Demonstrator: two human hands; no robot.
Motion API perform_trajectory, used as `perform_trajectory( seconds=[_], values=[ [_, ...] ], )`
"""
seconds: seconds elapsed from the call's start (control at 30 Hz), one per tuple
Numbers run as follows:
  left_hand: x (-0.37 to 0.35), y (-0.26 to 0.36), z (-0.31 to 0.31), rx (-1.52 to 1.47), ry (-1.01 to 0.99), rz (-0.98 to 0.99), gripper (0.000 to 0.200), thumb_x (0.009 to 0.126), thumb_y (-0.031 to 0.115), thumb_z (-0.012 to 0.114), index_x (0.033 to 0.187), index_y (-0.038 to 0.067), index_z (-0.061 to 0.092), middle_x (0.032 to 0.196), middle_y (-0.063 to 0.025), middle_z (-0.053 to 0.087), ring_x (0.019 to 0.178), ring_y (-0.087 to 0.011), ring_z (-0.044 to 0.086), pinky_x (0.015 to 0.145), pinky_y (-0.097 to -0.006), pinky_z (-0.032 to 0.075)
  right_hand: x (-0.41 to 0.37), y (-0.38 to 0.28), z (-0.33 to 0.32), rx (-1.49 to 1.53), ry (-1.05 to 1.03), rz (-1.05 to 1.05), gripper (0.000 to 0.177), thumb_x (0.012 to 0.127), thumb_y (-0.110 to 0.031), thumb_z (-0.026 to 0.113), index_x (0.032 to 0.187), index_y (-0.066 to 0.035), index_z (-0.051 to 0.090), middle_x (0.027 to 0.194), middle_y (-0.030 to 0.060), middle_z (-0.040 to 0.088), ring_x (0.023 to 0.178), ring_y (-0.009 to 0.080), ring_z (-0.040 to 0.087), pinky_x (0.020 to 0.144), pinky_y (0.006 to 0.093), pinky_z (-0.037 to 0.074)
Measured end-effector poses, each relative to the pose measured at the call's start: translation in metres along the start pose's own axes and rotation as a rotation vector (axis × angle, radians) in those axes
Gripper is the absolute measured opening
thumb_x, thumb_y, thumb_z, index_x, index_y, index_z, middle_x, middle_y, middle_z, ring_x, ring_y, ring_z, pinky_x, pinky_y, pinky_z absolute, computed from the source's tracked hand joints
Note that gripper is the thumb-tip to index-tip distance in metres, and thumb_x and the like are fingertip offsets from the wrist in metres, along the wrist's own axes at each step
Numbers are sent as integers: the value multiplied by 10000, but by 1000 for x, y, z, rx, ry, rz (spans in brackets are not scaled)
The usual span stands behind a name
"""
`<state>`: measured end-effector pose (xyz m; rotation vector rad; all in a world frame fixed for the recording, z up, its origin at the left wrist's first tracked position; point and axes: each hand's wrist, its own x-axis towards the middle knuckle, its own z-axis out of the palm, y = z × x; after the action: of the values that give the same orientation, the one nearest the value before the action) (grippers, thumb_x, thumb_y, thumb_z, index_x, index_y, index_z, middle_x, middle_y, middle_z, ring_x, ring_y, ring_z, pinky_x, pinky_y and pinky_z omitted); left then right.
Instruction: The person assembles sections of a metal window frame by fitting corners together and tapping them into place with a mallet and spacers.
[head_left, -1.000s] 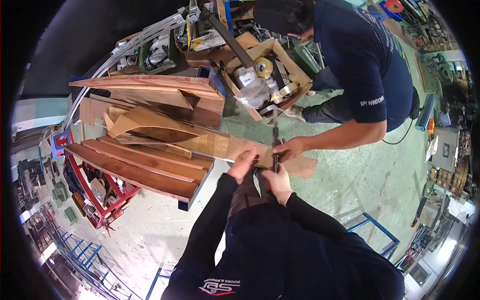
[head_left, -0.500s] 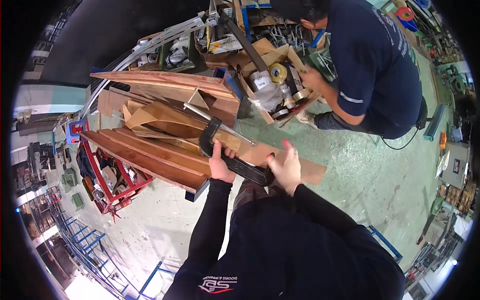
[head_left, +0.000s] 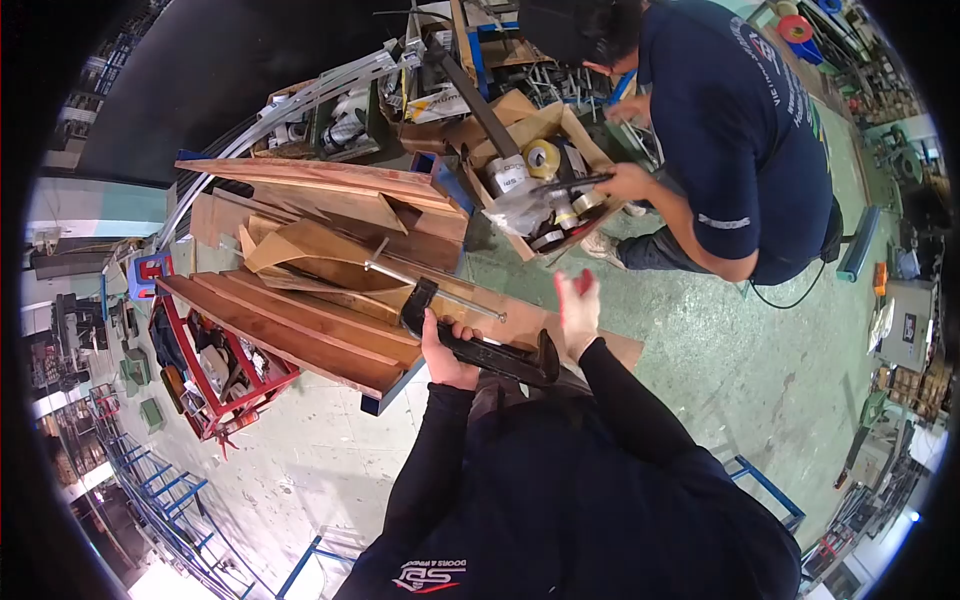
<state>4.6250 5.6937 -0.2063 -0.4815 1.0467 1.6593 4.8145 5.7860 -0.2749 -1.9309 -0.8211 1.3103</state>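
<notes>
A black C-clamp (head_left: 490, 353) with a silver screw lies across my front, above a long brown board (head_left: 520, 315). My left hand (head_left: 447, 357) is wrapped round its frame close to the end that carries the screw. My right hand (head_left: 578, 318) is raised just beyond the clamp's other end, apart from it, fingers up and spread with nothing in them. Reddish wooden planks (head_left: 300, 325) lie stacked to the left, with bent brown sheets (head_left: 305, 250) among them.
A co-worker (head_left: 735, 140) crouches at the upper right, one hand holding a dark object over a cardboard box (head_left: 520, 250) of tape rolls. A red tool crate (head_left: 225, 400) stands on the floor at left. Metal bars (head_left: 300, 100) lean behind the planks.
My right hand has come off the clamp's end and moved up, fingers opening. My left hand keeps hold of the clamp. The co-worker's hand has brought a dark object over the box.
</notes>
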Motion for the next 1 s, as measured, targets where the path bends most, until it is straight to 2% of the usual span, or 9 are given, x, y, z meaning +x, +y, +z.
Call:
perform_trajectory(
  seconds=[0.1,0.17,0.3,0.37,0.47,0.53,0.77,0.9,1.0],
  values=[
    [-5,-6,-5,22,25,-19,371,955,475,650,854,143,520,688,14,463,627,-133,478,668,-320,453,67,20,-7,369,71,110,951,874,-532,739,1548,-42,280,1442,122,507,1210,259,560,1061,415,418],
    [-15,-6,2,47,-15,57,307,963,436,655,880,168,529,707,34,464,605,-90,474,600,-281,453,90,15,-21,837,-366,268,922,807,-599,776,1509,-158,373,1516,183,406,1370,243,426,1121,428,371],
    [15,-23,-31,46,119,98,335,950,458,650,808,181,524,621,21,475,555,-157,521,573,-335,478,32,-43,25,1010,-475,633,605,778,-590,803,1145,-151,604,1072,95,686,1086,266,633,1022,454,468],
    [12,-21,-24,22,215,64,350,945,463,657,806,171,522,635,19,477,560,-156,510,567,-320,453,10,-44,55,1085,-464,672,454,814,-507,808,977,-120,638,837,31,691,906,254,687,920,428,509],
    [6,-13,-28,39,187,109,361,938,473,666,810,164,530,654,19,481,562,-149,494,560,-313,425,7,-24,82,1067,-515,584,317,847,-377,790,867,-116,611,821,13,684,852,231,690,857,409,515],
    [2,-6,-35,61,232,150,330,941,426,673,825,139,558,668,10,508,562,-143,512,548,-313,430,-2,-12,74,961,-507,572,134,851,-205,665,793,-126,573,756,17,647,798,227,680,805,392,513],
    [24,3,-69,442,140,106,414,950,537,634,931,127,578,879,-40,637,725,-148,612,643,-308,490,-66,35,-10,370,-567,499,159,877,-146,617,754,-130,517,629,15,481,539,213,509,569,376,483],
    [12,-3,-52,397,-8,-61,497,922,578,662,1002,103,540,1006,-126,671,837,-224,669,667,-333,521,-90,23,-36,-44,-635,152,262,869,-187,745,1004,-47,569,742,13,557,573,103,540,499,276,470],
    [4,-17,-38,406,-65,-108,567,905,623,656,1026,79,548,1032,-156,667,882,-250,675,692,-360,542,-102,23,-45,-237,-702,-19,386,879,-240,761,1129,-12,575,848,57,630,699,164,626,637,305,520]
  ],
)
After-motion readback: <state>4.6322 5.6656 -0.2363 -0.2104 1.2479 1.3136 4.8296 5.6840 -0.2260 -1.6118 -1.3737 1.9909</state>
